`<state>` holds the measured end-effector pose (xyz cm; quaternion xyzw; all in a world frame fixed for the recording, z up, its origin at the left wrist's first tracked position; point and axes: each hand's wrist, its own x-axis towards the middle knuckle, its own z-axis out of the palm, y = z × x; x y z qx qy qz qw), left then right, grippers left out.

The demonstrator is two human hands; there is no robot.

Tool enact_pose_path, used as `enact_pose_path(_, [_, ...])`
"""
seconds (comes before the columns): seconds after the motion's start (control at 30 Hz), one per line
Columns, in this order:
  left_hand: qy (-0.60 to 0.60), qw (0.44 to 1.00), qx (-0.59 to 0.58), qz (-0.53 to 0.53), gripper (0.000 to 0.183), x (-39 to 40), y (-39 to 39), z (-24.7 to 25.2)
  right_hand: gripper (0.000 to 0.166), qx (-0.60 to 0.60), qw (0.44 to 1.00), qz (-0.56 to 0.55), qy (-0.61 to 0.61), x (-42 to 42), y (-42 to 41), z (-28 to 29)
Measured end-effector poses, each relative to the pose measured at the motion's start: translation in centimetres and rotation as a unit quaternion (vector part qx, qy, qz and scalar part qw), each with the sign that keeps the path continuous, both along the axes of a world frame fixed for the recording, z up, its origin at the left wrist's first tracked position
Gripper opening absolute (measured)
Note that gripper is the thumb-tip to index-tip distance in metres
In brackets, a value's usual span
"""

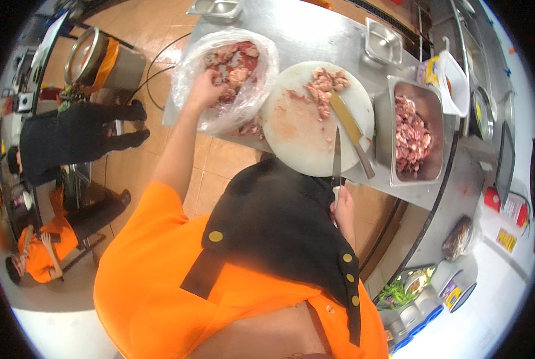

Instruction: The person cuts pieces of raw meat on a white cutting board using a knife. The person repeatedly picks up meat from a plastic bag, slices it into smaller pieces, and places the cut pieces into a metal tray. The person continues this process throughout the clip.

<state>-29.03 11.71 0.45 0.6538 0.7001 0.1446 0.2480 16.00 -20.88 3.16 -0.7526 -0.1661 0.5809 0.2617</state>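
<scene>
My left hand (pixel 206 89) reaches into a clear plastic bag (pixel 263 58), its fingers touching the raw meat (pixel 238 60) inside. Whether they grip a piece is hidden. In my right hand (pixel 344 207) is a knife (pixel 337 157) with a pale handle, its blade pointing away from me over the near edge of a round white cutting board (pixel 294 139). Raw meat pieces (pixel 323 85) are heaped on the board's far side. Beside them lies a cleaver (pixel 346 116), its handle overhanging the board's near right edge. Right of the board, a deep steel pan (pixel 386 130) holds cut meat (pixel 411 134).
The steel table (pixel 312 27) also bears a small steel pan (pixel 384 42) and another pan (pixel 215 8) at the far edge. Meat scraps (pixel 251 129) lie between bag and board. A white tub (pixel 455 80) stands right. Two people (pixel 70 134) and a large pot (pixel 124 67) are at left.
</scene>
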Motion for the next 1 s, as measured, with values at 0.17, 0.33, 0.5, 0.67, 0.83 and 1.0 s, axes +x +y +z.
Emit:
enact_pose_path(0.17, [-0.016,0.996,-0.003,0.093,0.108,5.1,-6.6,-0.7,0.052,0.017,0.998,0.041,-0.033,0.4,0.4,0.7])
enact_pose_path(0.33, [-0.035,0.989,0.068,0.124,0.094,5.7,-4.8,-0.3,0.049,0.042,0.997,0.043,-0.04,0.6,0.0,0.1])
enact_pose_path(0.5, [0.035,0.995,0.035,0.089,0.057,5.2,3.5,-0.9,0.05,0.045,0.997,0.046,-0.046,0.4,0.0,0.0])
enact_pose_path(0.67, [-0.011,0.983,0.116,-0.145,0.048,6.1,10.5,-2.1,0.044,0.048,0.996,0.043,-0.069,-0.6,0.5,1.4])
enact_pose_path(0.83, [0.072,0.996,0.028,-0.042,0.036,10.5,10.9,-4.0,0.045,0.128,0.987,0.051,-0.082,-0.1,-0.7,-1.5])
enact_pose_path(1.0, [-0.097,0.991,0.083,0.035,0.025,8.1,7.3,-1.6,0.049,0.057,0.996,0.043,-0.059,-0.5,0.2,0.8])
